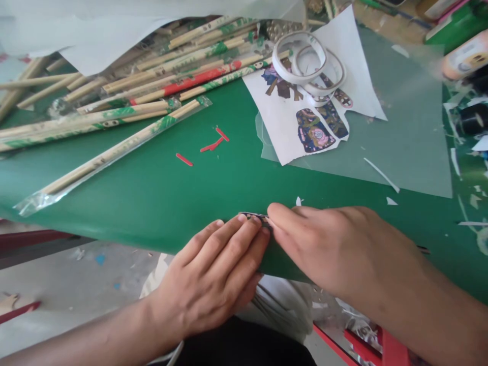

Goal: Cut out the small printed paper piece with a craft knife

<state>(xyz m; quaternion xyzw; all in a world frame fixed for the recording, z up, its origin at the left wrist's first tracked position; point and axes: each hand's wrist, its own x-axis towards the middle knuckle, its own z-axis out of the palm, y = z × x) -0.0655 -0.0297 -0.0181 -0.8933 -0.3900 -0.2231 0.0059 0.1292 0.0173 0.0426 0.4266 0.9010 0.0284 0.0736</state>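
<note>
My left hand (215, 274) and my right hand (335, 249) meet at the near edge of the green table (160, 188). Their fingertips pinch a small dark patterned paper piece (253, 216) between them, which stands nearly edge-on. Most of that piece is hidden by my fingers. Both hands have their fingers pressed together. A white sheet with printed dark floral cut-outs (316, 127) lies behind my hands. Two rolls of white tape (308, 63) rest on that sheet.
Many wrapped wooden chopsticks (145, 96) lie piled at the back left, partly under a white sheet (95, 35). Small red strips (211, 145) and white paper scraps (381, 175) dot the table. A clear film (412, 132) lies at the right. Bottles and clutter stand at the far right.
</note>
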